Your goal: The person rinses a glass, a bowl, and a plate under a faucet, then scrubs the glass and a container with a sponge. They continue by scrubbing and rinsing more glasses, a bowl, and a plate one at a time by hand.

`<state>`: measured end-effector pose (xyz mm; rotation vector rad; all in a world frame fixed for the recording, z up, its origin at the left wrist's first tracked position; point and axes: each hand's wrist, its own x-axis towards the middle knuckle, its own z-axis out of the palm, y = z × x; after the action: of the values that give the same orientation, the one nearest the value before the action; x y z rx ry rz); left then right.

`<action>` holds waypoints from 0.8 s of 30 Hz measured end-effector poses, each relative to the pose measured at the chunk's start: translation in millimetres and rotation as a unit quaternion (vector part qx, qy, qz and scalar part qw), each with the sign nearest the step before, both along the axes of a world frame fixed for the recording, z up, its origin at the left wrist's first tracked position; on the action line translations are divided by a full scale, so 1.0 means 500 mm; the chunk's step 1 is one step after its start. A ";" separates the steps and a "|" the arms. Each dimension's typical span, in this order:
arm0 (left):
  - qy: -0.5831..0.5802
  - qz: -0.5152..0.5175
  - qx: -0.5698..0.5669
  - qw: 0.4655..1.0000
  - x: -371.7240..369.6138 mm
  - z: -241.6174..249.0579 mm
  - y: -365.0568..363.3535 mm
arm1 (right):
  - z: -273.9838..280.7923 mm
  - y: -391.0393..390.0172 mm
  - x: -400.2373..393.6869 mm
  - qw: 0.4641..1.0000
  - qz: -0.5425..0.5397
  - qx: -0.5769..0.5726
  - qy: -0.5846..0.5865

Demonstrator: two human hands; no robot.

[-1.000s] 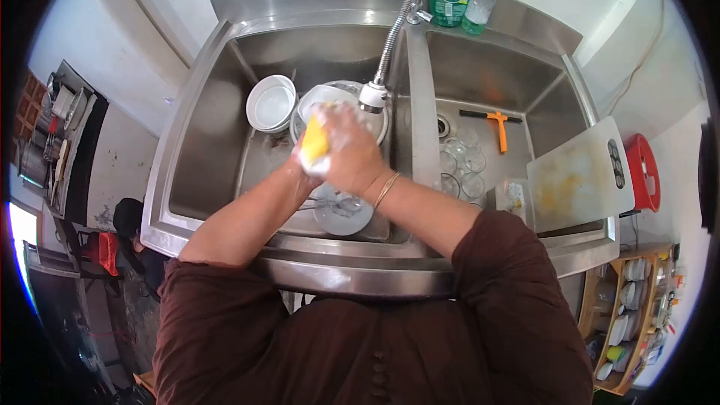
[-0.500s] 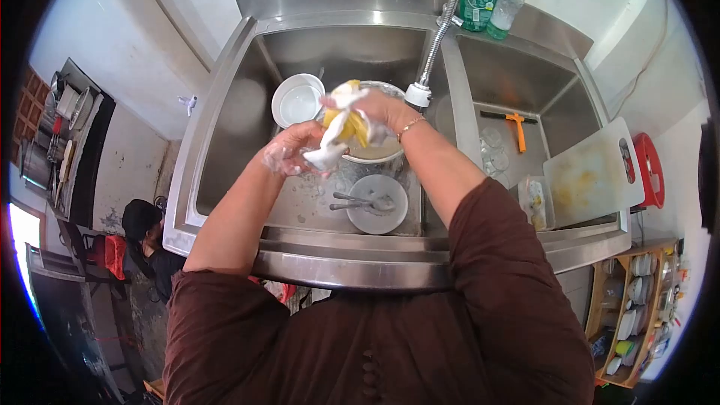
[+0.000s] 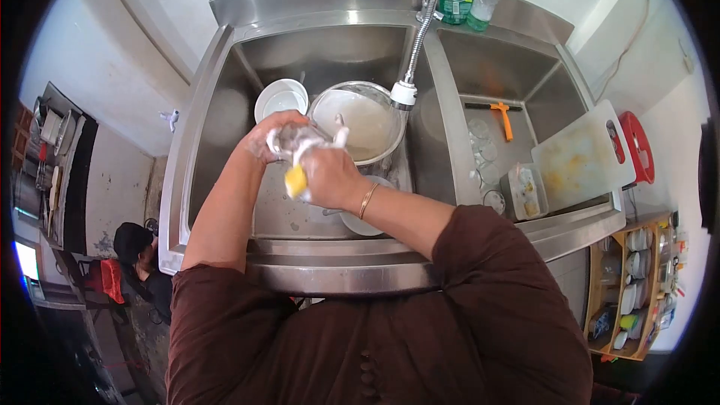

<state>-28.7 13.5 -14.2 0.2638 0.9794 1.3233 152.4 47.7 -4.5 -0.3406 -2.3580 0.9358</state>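
Note:
Over the left basin, my left hand [image 3: 277, 135] is closed around a soapy, see-through object [image 3: 298, 139] that looks like a glass; foam hides much of it. My right hand [image 3: 334, 178] is pressed against it, closed on a yellow sponge [image 3: 296, 181] whose end sticks out, with white foam over the fingers. Behind the hands stands a round metal bowl [image 3: 400, 139] with cloudy water in it. A white bowl [image 3: 282, 99] sits to its left. Below my right wrist, partly hidden, lies a white dish [image 3: 363, 223].
A white faucet head [image 3: 403, 94] hangs on its hose above the basin. The right basin holds an orange-handled squeegee [image 3: 504, 121], several glasses, a clear plastic container [image 3: 528, 193] and a leaning cutting board [image 3: 583, 156]. A person in a black cap [image 3: 135, 242] is at lower left.
Both hands have come down and left, away from the metal bowl, which shows more now. The sponge has moved to the near side of my right hand. The view has shifted slightly.

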 end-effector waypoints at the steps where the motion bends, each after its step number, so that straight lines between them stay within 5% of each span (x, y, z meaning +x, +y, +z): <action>1: 0.040 -0.003 -0.032 0.999 0.001 -0.008 0.006 | -0.046 0.016 -0.008 0.997 0.036 0.049 -0.044; 4: 0.109 0.064 -0.114 0.985 0.014 -0.014 0.020 | -0.060 0.038 -0.034 0.988 0.041 0.099 -0.112; 6: -0.057 0.079 0.013 0.995 -0.007 -0.060 0.035 | -0.046 0.024 -0.066 0.990 -0.095 0.009 -0.104; 8: -0.037 0.148 0.119 0.981 0.044 -0.055 0.032 | -0.071 0.031 -0.104 0.986 -0.110 -0.094 -0.087; 10: -0.058 0.191 0.053 0.979 0.064 -0.013 0.031 | -0.057 0.010 -0.090 0.984 -0.162 -0.033 0.057; 12: -0.024 0.124 0.045 0.991 0.023 -0.085 0.062 | -0.089 0.036 -0.052 0.992 -0.110 0.068 0.011; 15: 0.053 0.242 -0.007 0.969 0.059 -0.103 0.064 | -0.109 0.059 -0.044 0.991 0.023 0.058 -0.123; 18: 0.004 0.139 0.019 0.990 0.058 -0.094 0.051 | -0.094 0.043 -0.071 0.987 -0.068 -0.034 -0.143; 20: -0.030 0.123 0.007 0.992 0.069 -0.080 0.048 | -0.087 0.053 -0.084 0.975 -0.078 -0.202 -0.044; 22: -0.008 0.084 0.035 0.996 0.059 -0.086 0.062 | -0.104 0.057 -0.059 0.988 -0.086 -0.105 -0.078; 24: 0.020 0.110 0.020 0.993 0.056 -0.148 0.067 | -0.147 0.076 -0.041 0.984 0.005 0.114 -0.138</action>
<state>-0.6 47.1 -88.2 0.2179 1.0394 1.5451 132.1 85.7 -78.1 -0.3867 -2.6895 0.6458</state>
